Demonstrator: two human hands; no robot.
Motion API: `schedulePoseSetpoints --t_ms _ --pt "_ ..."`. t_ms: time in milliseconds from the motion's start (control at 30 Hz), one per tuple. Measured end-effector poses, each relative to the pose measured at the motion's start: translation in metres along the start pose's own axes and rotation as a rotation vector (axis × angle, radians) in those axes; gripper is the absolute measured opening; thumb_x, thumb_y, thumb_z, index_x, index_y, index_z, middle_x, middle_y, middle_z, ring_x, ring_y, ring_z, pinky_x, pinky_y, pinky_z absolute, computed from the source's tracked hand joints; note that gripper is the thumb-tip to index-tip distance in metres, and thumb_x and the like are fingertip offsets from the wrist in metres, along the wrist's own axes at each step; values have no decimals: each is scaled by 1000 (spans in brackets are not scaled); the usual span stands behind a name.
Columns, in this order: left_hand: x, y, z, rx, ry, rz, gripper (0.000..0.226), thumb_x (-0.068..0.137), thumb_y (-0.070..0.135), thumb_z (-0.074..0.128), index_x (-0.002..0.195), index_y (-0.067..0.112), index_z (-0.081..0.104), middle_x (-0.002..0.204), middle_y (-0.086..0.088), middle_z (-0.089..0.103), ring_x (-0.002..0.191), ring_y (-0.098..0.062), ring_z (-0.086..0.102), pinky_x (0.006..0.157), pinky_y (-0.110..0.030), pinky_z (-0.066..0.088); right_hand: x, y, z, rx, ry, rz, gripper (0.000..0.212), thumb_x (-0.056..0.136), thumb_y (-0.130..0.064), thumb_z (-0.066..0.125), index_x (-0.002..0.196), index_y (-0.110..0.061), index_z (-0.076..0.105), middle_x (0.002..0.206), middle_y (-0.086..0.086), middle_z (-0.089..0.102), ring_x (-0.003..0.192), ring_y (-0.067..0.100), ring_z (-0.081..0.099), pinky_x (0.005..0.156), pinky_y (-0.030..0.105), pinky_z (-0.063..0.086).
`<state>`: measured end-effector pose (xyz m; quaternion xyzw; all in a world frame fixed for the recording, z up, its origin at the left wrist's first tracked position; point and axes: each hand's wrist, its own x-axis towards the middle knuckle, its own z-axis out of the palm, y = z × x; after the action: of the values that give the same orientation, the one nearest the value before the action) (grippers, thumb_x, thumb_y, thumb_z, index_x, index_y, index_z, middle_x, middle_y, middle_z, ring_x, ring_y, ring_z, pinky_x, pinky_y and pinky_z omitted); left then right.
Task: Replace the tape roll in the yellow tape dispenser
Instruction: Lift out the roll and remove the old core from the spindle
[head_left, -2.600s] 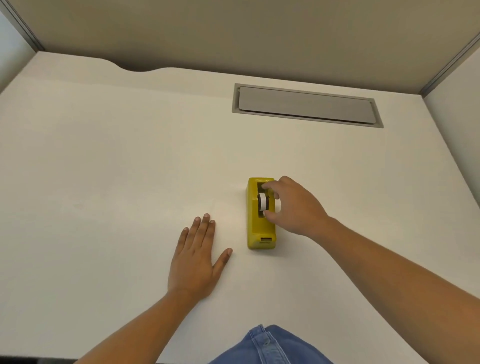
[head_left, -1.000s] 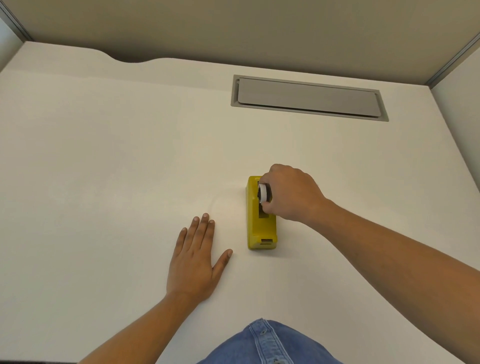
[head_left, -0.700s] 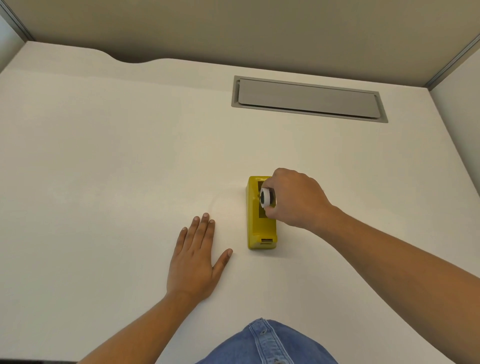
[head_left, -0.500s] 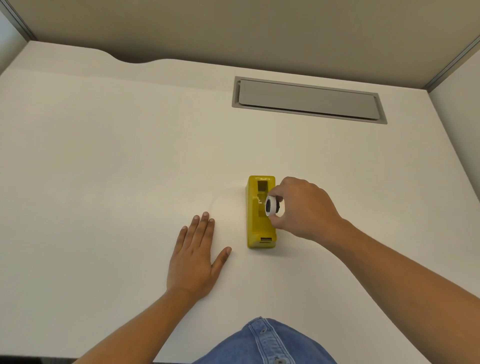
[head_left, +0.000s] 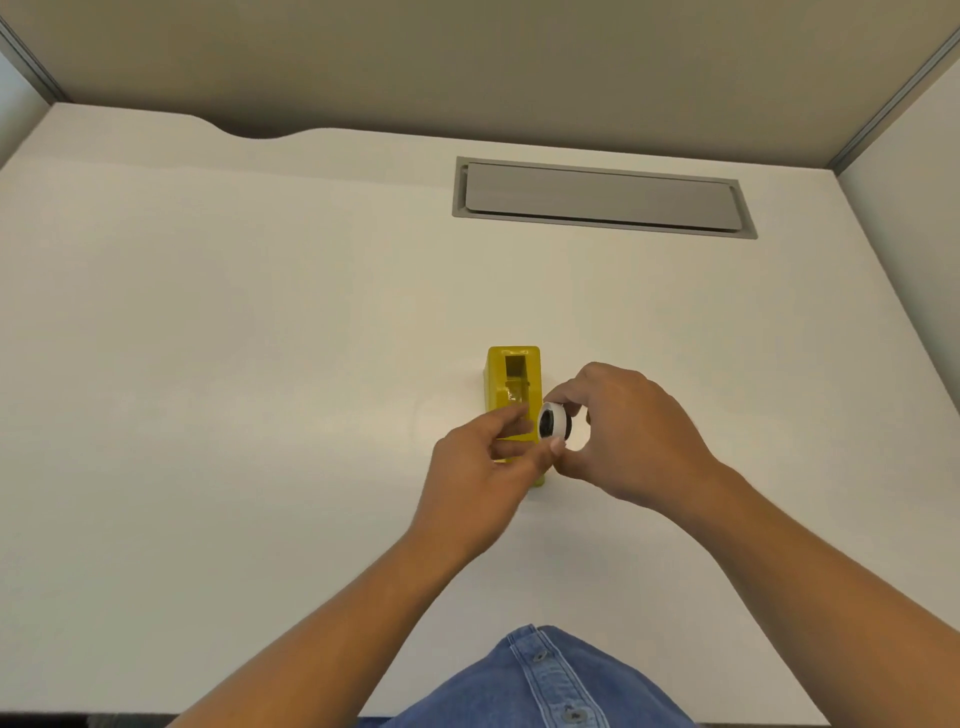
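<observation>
The yellow plastic tape dispenser rests on the white desk surface, with its roll slot open and vacant. The small white tape roll with a dark core is held above the desk, just right of the dispenser body. The right hand grips the roll, fingers curled narrowly around its rim. The left hand is raised in front of the dispenser's near end, its thumb and fingers partly curled, tips close to the roll; contact cannot be determined. A grey rectangular cable hatch is set into the desk, well apart.
</observation>
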<state>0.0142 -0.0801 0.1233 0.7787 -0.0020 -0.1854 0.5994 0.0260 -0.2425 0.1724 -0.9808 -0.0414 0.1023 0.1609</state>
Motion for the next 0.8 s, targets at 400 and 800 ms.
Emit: schedulePoseSetpoints --t_ms 400,800 --pt "-5 12 5 -285 -12 -130 32 77 30 81 108 25 72 95 0 77 87 -18 74 81 -38 60 -18 6 1 511 13 41 38 68 -17 80 103 -27 70 100 -7 61 83 4 67 65 23 58" --pt "-17 12 -3 -409 -67 -154 42 75 28 80 115 15 70 105 -8 76 96 -24 72 87 -42 58 -35 15 12 1163 9 87 36 68 -18 82 103 -20 75 94 0 77 92 18 73 75 24 57"
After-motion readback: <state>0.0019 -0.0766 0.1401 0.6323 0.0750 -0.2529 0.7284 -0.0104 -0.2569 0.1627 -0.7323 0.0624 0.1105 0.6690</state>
